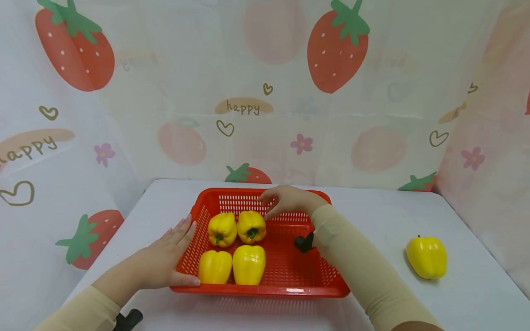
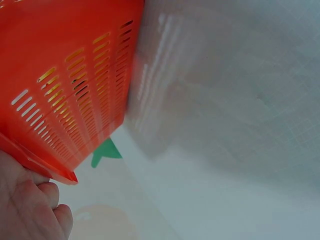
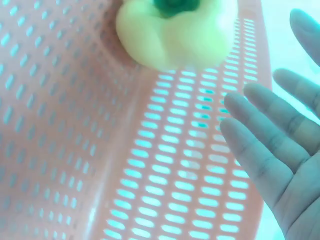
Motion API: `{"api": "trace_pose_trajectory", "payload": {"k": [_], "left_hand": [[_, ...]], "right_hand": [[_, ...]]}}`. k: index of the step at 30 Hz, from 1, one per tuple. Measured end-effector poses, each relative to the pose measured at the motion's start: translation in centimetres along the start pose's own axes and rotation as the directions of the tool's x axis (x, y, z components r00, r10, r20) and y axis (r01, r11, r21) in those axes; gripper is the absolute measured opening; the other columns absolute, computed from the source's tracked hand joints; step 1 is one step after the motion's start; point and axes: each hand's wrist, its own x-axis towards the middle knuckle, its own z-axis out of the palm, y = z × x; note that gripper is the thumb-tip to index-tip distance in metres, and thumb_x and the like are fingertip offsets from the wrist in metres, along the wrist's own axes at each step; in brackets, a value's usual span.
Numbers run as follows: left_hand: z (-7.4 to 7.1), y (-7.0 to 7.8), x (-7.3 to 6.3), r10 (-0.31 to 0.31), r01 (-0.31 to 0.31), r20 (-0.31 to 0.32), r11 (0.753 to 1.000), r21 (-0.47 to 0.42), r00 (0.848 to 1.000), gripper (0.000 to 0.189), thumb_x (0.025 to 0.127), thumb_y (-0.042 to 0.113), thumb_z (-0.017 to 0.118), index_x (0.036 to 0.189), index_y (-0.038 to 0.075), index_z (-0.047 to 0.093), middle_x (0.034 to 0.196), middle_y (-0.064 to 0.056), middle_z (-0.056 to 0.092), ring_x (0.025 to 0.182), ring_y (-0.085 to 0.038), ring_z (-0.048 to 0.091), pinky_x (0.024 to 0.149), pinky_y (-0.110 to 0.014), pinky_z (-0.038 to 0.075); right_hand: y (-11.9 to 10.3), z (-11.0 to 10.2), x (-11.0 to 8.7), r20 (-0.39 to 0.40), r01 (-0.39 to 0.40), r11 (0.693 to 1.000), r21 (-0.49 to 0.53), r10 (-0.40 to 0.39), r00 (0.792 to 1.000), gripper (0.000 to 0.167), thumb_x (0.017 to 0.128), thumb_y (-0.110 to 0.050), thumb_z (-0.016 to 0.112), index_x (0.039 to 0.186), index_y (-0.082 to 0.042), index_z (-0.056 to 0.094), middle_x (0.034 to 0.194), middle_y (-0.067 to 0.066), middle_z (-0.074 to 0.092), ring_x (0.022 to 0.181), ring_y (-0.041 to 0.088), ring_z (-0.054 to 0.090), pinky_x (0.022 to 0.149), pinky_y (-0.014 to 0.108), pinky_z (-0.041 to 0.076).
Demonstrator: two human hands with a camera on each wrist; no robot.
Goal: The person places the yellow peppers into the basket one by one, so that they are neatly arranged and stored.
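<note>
A red slotted plastic basket (image 1: 232, 289) stands on the table, with several yellow bell peppers grouped in its left half. My left hand (image 1: 159, 259) rests on the basket's left rim, fingers stretched along it and thumb at the front corner. In the left wrist view, that hand (image 2: 32, 205) touches the rim from below. My right hand (image 1: 291, 201) hovers over the back of the basket, holding nothing, beside the back pepper (image 1: 251, 225). Seen from the right wrist, the hand's (image 3: 295, 155) fingers are spread and apart from the pepper (image 3: 175, 37).
Another yellow bell pepper (image 1: 427, 257) lies on the white table (image 1: 372, 216), to the right of the basket. A strawberry-patterned curtain (image 1: 256, 59) hangs behind the table and along both sides. Dark wrist mounts (image 1: 304, 242) show at both sleeves.
</note>
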Motion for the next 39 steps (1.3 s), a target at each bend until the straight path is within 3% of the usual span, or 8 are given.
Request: {"api": "trace_pose_trajectory", "payload": {"k": [12,18,27,34,39], "left_hand": [[-0.1,0.2,-0.1,0.0,0.0,-0.003,1.0,-0.002,1.0,0.121,0.062,0.079,0.054,0.147,0.005,0.01,0.152,-0.016,0.005,0.137,-0.036,0.012,0.108,-0.053,0.017],[-0.1,0.2,-0.1,0.012,-0.012,-0.008,1.0,0.009,1.0,0.121,0.062,0.079,0.054,0.146,0.004,0.01,0.152,-0.017,0.005,0.138,-0.036,0.012,0.108,-0.052,0.017],[-0.2,0.3,-0.2,0.002,-0.002,0.0,1.0,0.005,1.0,0.121,0.062,0.079,0.054,0.147,0.004,0.01,0.152,-0.016,0.005,0.138,-0.035,0.011,0.108,-0.052,0.016],[-0.2,0.4,-0.3,0.002,-0.002,-0.002,1.0,0.001,1.0,0.121,0.062,0.079,0.054,0.147,0.004,0.01,0.152,-0.017,0.005,0.138,-0.035,0.011,0.108,-0.052,0.016],[-0.2,0.4,-0.3,0.005,-0.005,-0.004,1.0,0.004,1.0,0.121,0.062,0.078,0.054,0.146,0.004,0.011,0.152,-0.017,0.006,0.138,-0.035,0.011,0.108,-0.052,0.017]], "right_hand": [[-0.4,-2.5,-2.6,-0.054,0.065,0.998,-0.01,-0.065,0.996,0.039,0.081,-0.026,0.07,0.118,-0.018,0.06,0.116,0.001,0.06,0.102,0.013,0.059,0.086,0.028,0.049],[-0.5,-3.8,-4.5,-0.057,0.056,0.998,0.008,-0.056,0.997,0.033,0.083,-0.023,0.069,0.114,-0.019,0.063,0.114,0.0,0.062,0.102,0.012,0.06,0.087,0.03,0.049],[-0.8,-5.8,-7.7,-0.103,0.07,0.997,-0.024,-0.073,0.992,0.035,0.082,-0.026,0.069,0.117,-0.02,0.061,0.118,0.003,0.06,0.104,0.014,0.059,0.087,0.034,0.049],[-0.3,-6.7,-10.0,-0.148,0.116,0.993,0.01,-0.113,0.982,0.036,0.084,-0.021,0.067,0.119,-0.015,0.059,0.117,0.003,0.06,0.109,0.026,0.057,0.089,0.037,0.048],[0.5,-6.9,-11.5,-0.156,0.12,0.992,0.026,-0.115,0.981,0.038,0.084,-0.024,0.067,0.12,-0.014,0.058,0.118,0.003,0.059,0.11,0.025,0.056,0.09,0.037,0.048]]}}
